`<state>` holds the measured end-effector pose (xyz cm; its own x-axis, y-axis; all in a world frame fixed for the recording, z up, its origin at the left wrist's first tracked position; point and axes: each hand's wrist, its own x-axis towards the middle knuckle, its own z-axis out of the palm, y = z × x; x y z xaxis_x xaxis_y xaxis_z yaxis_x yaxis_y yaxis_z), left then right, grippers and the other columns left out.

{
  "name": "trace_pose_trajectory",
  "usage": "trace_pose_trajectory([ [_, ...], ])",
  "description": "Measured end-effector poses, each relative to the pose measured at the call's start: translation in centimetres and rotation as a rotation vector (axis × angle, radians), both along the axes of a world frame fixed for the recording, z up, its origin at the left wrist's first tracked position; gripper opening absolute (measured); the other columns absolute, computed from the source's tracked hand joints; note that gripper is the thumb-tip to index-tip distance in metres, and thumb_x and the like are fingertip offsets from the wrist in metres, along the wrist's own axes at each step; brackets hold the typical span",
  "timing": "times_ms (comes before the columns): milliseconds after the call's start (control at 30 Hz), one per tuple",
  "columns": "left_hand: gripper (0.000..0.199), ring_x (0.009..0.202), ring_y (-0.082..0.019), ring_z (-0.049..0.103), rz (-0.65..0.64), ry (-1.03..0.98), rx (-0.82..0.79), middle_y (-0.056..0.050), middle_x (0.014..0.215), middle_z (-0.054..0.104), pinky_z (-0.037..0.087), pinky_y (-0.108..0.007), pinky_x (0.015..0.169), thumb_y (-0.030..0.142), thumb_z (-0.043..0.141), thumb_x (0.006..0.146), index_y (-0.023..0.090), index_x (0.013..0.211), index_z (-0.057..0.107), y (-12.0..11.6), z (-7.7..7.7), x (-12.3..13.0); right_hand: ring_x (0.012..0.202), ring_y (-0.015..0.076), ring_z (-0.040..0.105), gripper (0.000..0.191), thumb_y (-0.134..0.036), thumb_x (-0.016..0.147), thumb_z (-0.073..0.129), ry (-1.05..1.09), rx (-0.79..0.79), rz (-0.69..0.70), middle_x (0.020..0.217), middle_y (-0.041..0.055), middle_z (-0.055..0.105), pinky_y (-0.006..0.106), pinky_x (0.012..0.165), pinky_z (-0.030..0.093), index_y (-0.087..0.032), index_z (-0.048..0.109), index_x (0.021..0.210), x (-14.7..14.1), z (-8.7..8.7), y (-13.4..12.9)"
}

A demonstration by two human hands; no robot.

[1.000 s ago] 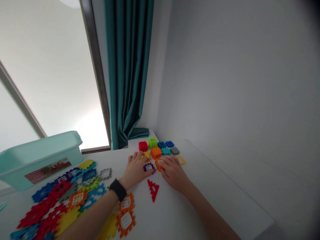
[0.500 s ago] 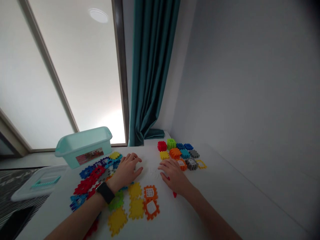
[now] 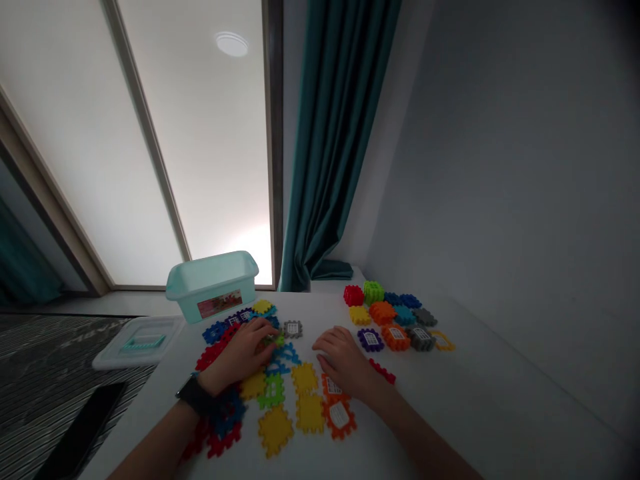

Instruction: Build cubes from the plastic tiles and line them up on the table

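Note:
My left hand [image 3: 245,353], a dark watch on its wrist, lies over the loose pile of toothed plastic building pieces. Its thumb and fingers are apart around a light green piece [image 3: 277,340], partly hidden by the hand. A grey piece with a white label [image 3: 293,328] lies just past the fingertips. My right hand [image 3: 343,360] rests low over the white table, fingers loosely bent and thumb apart, with nothing visible in it. Beside it are a labelled orange piece [image 3: 331,387], a red piece [image 3: 383,372] and a purple labelled piece [image 3: 371,340].
A pale green tub [image 3: 220,283] stands at the back left, its lid [image 3: 137,341] lower at the left. Assembled blocks, including an orange one [image 3: 383,313], sit in rows at the back right. Flat yellow pieces [image 3: 310,413] lie in front. A dark phone-like slab [image 3: 80,430] is at lower left.
The view has turned left. My left hand has moved left over the pile, uncovering the grey piece. My right hand has drawn away from the purple piece, now in sight.

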<state>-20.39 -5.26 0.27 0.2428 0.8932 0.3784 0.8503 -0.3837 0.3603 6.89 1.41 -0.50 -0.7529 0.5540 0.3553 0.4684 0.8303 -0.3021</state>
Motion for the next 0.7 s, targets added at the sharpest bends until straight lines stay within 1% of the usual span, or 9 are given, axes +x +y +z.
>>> trace_pose_trajectory([
  [67, 0.017, 0.103, -0.025, 0.063, 0.013, -0.032, 0.022, -0.009, 0.110, 0.065, 0.051, -0.038, 0.091, 0.022, 0.054, 0.093, 0.021, 0.104, 0.068, -0.3, -0.1, -0.7, 0.107, 0.0217, 0.062, 0.021, -0.011, 0.091, 0.054, -0.009, -0.019, 0.002, 0.106, 0.0038, 0.071, 0.047, 0.108, 0.038, -0.022, 0.068, 0.104, -0.3, 0.0, 0.2],
  [167, 0.018, 0.104, -0.026, 0.062, 0.033, -0.020, 0.033, -0.009, 0.110, 0.065, 0.051, -0.039, 0.091, 0.020, 0.053, 0.093, 0.021, 0.104, 0.068, -1.0, 0.2, -1.2, 0.109, 0.0226, 0.062, 0.021, -0.013, 0.092, 0.054, -0.027, -0.026, 0.002, 0.108, 0.0051, 0.071, 0.045, 0.105, 0.041, -0.022, 0.068, 0.105, -1.0, -0.1, 0.9],
  [333, 0.018, 0.103, -0.026, 0.061, 0.035, 0.055, 0.028, -0.007, 0.108, 0.065, 0.049, -0.041, 0.092, 0.022, 0.054, 0.094, 0.022, 0.106, 0.068, -2.0, 0.7, -0.9, 0.116, 0.0243, 0.060, 0.021, -0.019, 0.094, 0.057, -0.050, -0.029, -0.012, 0.118, 0.0071, 0.069, 0.045, 0.105, 0.041, -0.022, 0.066, 0.112, -3.6, -0.8, 3.0],
  [467, 0.018, 0.104, -0.026, 0.061, 0.046, 0.097, 0.013, -0.007, 0.109, 0.065, 0.049, -0.040, 0.090, 0.022, 0.057, 0.093, 0.023, 0.108, 0.068, -2.1, 0.7, -0.5, 0.120, 0.0265, 0.058, 0.024, -0.023, 0.088, 0.067, -0.057, -0.032, -0.025, 0.124, 0.0085, 0.066, 0.045, 0.105, 0.040, -0.022, 0.066, 0.113, -5.4, -1.5, 4.4],
  [533, 0.018, 0.105, -0.027, 0.061, 0.050, 0.115, 0.005, -0.007, 0.110, 0.065, 0.049, -0.041, 0.089, 0.023, 0.058, 0.093, 0.023, 0.108, 0.068, -2.1, 0.6, -0.4, 0.118, 0.0260, 0.059, 0.022, -0.022, 0.087, 0.068, -0.056, -0.037, -0.030, 0.123, 0.0076, 0.067, 0.045, 0.103, 0.041, -0.023, 0.067, 0.109, -5.9, -1.7, 4.8],
  [633, 0.017, 0.106, -0.027, 0.061, 0.046, 0.134, 0.004, -0.007, 0.110, 0.065, 0.048, -0.041, 0.089, 0.023, 0.059, 0.093, 0.023, 0.107, 0.068, -2.0, 0.5, -0.4, 0.112, 0.0240, 0.062, 0.016, -0.020, 0.087, 0.068, -0.048, -0.040, -0.032, 0.114, 0.0053, 0.070, 0.043, 0.101, 0.042, -0.024, 0.067, 0.103, -6.2, -1.7, 5.2],
  [700, 0.017, 0.107, -0.027, 0.061, 0.052, 0.143, 0.008, -0.007, 0.110, 0.066, 0.048, -0.042, 0.090, 0.023, 0.059, 0.092, 0.023, 0.106, 0.068, -2.0, 0.5, -0.4, 0.108, 0.0238, 0.063, 0.016, -0.020, 0.086, 0.068, -0.035, -0.034, -0.035, 0.109, 0.0052, 0.070, 0.043, 0.099, 0.043, -0.023, 0.067, 0.101, -6.2, -1.6, 5.2],
])
